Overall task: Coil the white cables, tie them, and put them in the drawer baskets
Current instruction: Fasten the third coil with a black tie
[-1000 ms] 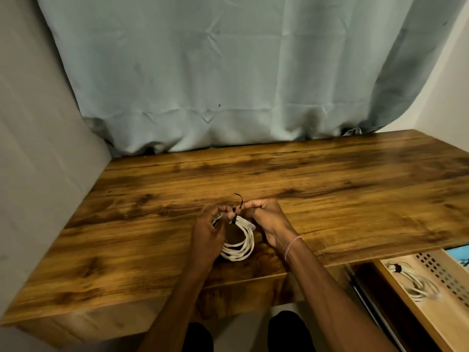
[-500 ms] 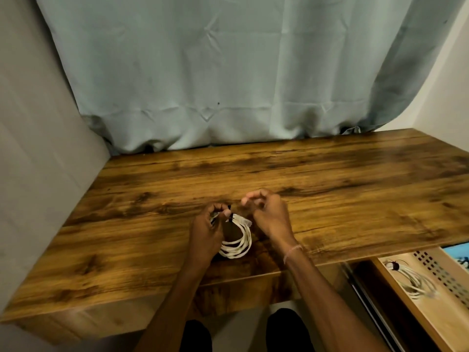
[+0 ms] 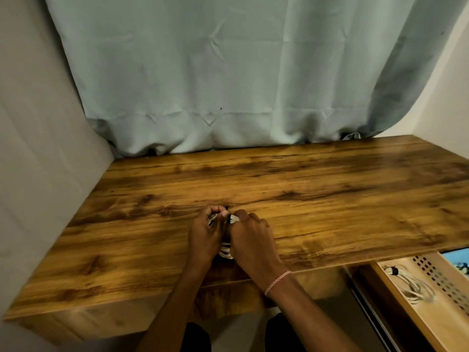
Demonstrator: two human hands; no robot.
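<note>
**Work area.** The bench point(image 3: 330, 199) has a flat, rectangular top in dark, rustic wood grain with a smooth finish. A pale blue-grey fabric curtain point(image 3: 228, 72), creased and bunched at its lower hem, hangs behind the bench.

**Task item.** The white cable coil point(image 3: 225, 251) is near the front edge of the bench, between the 2 hands. It is made of several round loops of thin, smooth cord. Only its lower arc and a short upper section are visible. A thin black tie point(image 3: 229, 219) crosses the upper section.

**Hands.** The left hand point(image 3: 205, 237) grasps the coil's upper left part, fingers curled over the strands. The right hand point(image 3: 250, 240) is curled against the coil, its fingertips pinching the strands at the black tie. A thin pink-and-white woven bracelet point(image 3: 278, 282) circles the right wrist.

**Storage.** At lower right, below bench level, an open drawer basket point(image 3: 441, 278) in light wood has 1 wall perforated with square holes. Inside lies 1 tied cable bundle point(image 3: 416, 288), white, looped in loose ovals.
</note>
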